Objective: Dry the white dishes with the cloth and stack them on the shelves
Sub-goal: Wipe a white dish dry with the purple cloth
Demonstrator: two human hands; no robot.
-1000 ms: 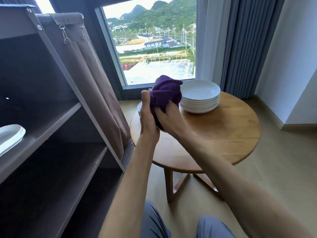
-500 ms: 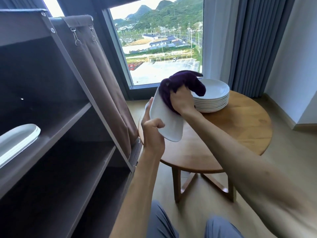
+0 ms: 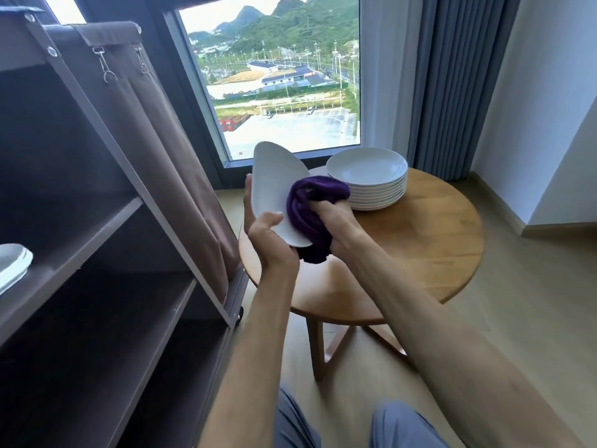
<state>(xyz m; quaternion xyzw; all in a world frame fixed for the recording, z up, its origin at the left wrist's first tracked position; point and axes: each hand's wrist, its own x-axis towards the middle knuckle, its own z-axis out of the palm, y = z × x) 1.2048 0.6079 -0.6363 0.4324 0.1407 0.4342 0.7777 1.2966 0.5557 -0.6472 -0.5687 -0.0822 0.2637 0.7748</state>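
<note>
My left hand [image 3: 269, 236] grips a white plate [image 3: 273, 185] by its lower rim, holding it nearly upright above the left edge of the round wooden table [image 3: 420, 253]. My right hand [image 3: 336, 221] clutches a bunched purple cloth [image 3: 308, 205] and presses it against the plate's right face. A stack of several white plates [image 3: 368, 176] stands at the back of the table. On the middle shelf [image 3: 74, 250] of the dark rack at the left lie white plates [image 3: 13, 266], cut off by the frame edge.
The brown fabric curtain [image 3: 168, 150] of the rack hangs between the shelves and the table. A lower shelf [image 3: 106, 334] lies beneath. Behind the table are a window [image 3: 277, 85] and grey drapes [image 3: 458, 85]. My knees [image 3: 400, 428] show at the bottom.
The plate has turned from showing its underside to standing more upright. The cloth has moved from the plate's top edge down onto its right face. The view shifted slightly.
</note>
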